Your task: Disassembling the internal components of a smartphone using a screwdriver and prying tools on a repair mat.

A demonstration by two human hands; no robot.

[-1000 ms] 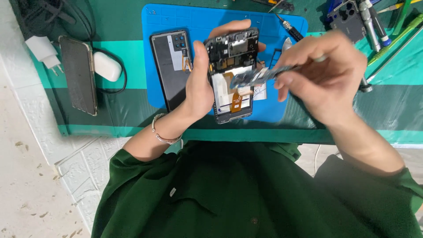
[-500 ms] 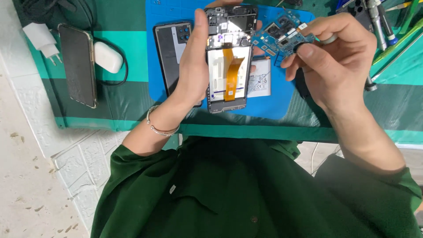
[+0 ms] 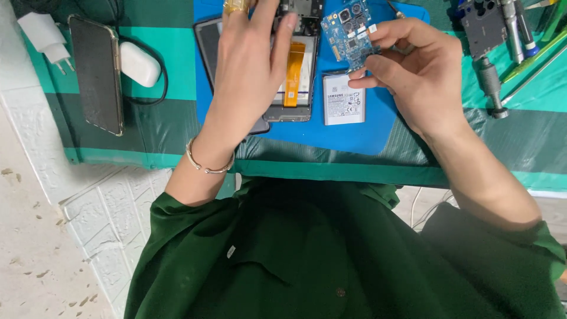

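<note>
My left hand [image 3: 248,65] rests over an opened phone body [image 3: 295,77] with an orange flex cable, lying on a blue work mat [image 3: 366,133]; fingers lie on the phone's left side. My right hand [image 3: 413,71] pinches a blue circuit board [image 3: 354,32] with camera modules, held above the mat to the right of the phone. A grey-white battery [image 3: 344,98] lies flat on the mat just below the board. A dark phone back cover [image 3: 208,38] peeks out left of my left hand.
A black phone [image 3: 95,74], a white earbud case [image 3: 140,64] and a white charger plug [image 3: 44,35] lie at the left on the green cloth. Screwdrivers and metal tools [image 3: 502,53] crowd the upper right. The table's front edge runs just below the mat.
The phone body has gone from held up in my left hand to lying on the mat. The circuit board came free and my right hand now holds it apart.
</note>
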